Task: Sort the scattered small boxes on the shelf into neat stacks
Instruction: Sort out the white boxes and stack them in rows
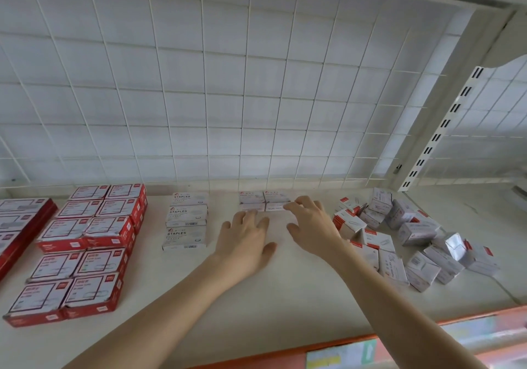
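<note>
While my left hand (245,234) and right hand (310,220) rest spread, gripping nothing, fingertips touching the squared block of boxes (265,201) at the back of the shelf (285,297), I reckon the scattered boxes (399,234) on my right are light, stiff, slick card, best pinched across their sides.

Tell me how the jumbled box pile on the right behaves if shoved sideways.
The pile would likely scatter, not slide as one: its boxes lean loosely at odd angles. Tilted ones would probably topple flat. Square edges suggest stiff cartons that keep their shape.
</note>
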The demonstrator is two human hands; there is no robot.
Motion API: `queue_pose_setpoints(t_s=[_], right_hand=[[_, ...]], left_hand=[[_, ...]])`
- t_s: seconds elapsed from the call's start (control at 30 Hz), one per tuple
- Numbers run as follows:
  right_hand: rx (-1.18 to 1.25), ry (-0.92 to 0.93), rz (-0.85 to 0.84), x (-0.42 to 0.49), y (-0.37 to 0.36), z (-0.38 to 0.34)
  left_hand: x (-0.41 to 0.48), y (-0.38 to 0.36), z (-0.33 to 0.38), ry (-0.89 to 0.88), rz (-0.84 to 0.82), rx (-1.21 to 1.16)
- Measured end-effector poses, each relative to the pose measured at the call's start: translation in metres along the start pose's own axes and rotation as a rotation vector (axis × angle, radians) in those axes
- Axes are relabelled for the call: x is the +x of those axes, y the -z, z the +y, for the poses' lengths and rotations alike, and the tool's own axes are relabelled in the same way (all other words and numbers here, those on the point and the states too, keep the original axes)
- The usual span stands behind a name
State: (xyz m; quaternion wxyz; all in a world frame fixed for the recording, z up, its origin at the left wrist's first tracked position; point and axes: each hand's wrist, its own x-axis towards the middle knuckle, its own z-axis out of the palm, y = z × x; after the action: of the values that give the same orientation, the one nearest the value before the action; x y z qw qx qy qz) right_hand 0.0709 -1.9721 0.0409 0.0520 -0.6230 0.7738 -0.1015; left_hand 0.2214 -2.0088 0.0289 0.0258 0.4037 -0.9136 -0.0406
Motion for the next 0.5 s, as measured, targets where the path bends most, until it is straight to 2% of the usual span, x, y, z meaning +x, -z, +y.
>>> queue_pose_setpoints(t_s=[0.2, 0.5], right_hand=[[-0.030, -0.043, 0.027, -0.035, -0.001, -0.001], [-0.049, -0.115, 0.184, -0.081, -0.002, 0.024]], left_hand=[[-0.009, 0.000, 0.014, -0.051, 0.016, -0.033], [-0.015, -0.003, 0.044, -0.204, 0.045, -0.081]])
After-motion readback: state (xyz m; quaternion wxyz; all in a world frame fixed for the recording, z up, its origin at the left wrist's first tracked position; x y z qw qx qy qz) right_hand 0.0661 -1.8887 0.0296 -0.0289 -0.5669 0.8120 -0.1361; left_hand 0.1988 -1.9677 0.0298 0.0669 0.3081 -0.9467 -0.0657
